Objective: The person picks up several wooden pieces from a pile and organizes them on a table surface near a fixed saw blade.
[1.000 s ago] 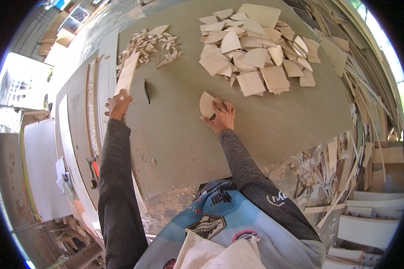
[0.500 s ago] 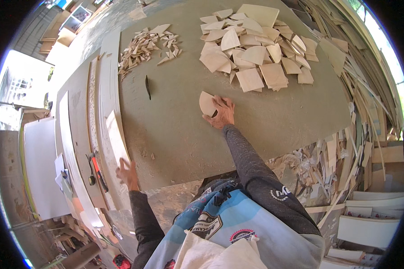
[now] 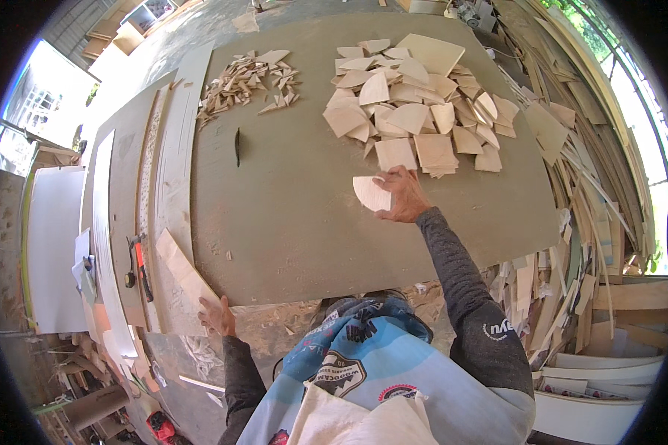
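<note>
My right hand [image 3: 404,196] pinches a pale quarter-round wooden piece [image 3: 371,193] by its right side, just in front of a large pile of similar wooden pieces [image 3: 410,119]. At the near left corner of the table, the fingers of my left hand [image 3: 217,317] close on the near end of a flat wooden strip [image 3: 185,271]. That strip lies slanted across the table's left edge, its far end pointing away to the left. A heap of small wooden offcuts [image 3: 234,85] sits at the far left of the table.
The greenish-grey tabletop [image 3: 289,222] carries a thin dark sliver [image 3: 237,147]. Long boards [image 3: 172,170] run along its left side, with a tape measure [image 3: 130,279] and an orange-and-black tool [image 3: 142,268] on them. Wood scraps [image 3: 531,293] and stacked planks [image 3: 608,141] crowd the right.
My right hand has carried the quarter-round piece rightward, closer to the large pile. The strip at my left hand has come nearer and slants more to the left. The whole view has shifted slightly.
</note>
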Motion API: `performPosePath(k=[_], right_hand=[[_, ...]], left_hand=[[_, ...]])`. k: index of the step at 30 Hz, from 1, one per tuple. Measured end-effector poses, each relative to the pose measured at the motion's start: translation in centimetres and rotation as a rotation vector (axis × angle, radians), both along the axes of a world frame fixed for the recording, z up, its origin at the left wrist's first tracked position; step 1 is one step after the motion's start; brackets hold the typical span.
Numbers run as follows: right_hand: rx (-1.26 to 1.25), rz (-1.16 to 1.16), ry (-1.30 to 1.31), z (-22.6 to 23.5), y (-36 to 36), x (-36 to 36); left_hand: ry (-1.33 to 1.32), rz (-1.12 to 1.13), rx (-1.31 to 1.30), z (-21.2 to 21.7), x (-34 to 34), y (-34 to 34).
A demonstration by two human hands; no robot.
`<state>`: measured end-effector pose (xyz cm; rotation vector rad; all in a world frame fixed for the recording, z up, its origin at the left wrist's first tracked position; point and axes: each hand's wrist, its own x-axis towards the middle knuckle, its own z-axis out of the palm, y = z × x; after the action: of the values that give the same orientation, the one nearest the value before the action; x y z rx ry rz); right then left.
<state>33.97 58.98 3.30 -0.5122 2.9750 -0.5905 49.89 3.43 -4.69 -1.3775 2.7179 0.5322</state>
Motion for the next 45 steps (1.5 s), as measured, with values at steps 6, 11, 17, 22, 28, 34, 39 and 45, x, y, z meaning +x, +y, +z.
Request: performPosePath(k=[6, 11, 17, 22, 28, 34, 39, 45], right_hand=[[0.014, -0.148, 0.383, 5.1, 7.8, -3.6], [0.198, -0.766, 0.601, 2.3, 13.9, -5.2], [0.022, -0.665, 0.222, -3.8, 13.8, 0.3], [-0.122, -0.798, -0.018, -4.5, 14.0, 1.7], [0.025, -0.548, 0.22, -3.9, 15.4, -1.9], [0.247, -0.263, -0.059, -3.2, 15.2, -5.9], [0.321, -0.243, -0.061, -2.2, 15.3, -7.7], [0.31, -0.329, -0.146, 0.7, 15.8, -6.5]], left_hand=[[-0.061, -0.054, -0.076, -3.9, -0.8, -1.7], [-0.179, -0.069, -0.095, -2.0, -2.7, 2.1], [-0.082, -0.073, 0.013, -2.7, -1.8, 2.6], [-0.122, -0.224, 0.098, -5.2, -1.6, -1.0], [-0.257, -0.162, 0.106, -4.9, -2.5, -0.3], [-0.398, -0.132, 0.129, -4.6, -4.0, -0.3], [-0.473, -0.174, 0.097, -5.0, -4.5, -0.9], [-0.475, -0.22, 0.082, -0.3, -5.0, 5.5]])
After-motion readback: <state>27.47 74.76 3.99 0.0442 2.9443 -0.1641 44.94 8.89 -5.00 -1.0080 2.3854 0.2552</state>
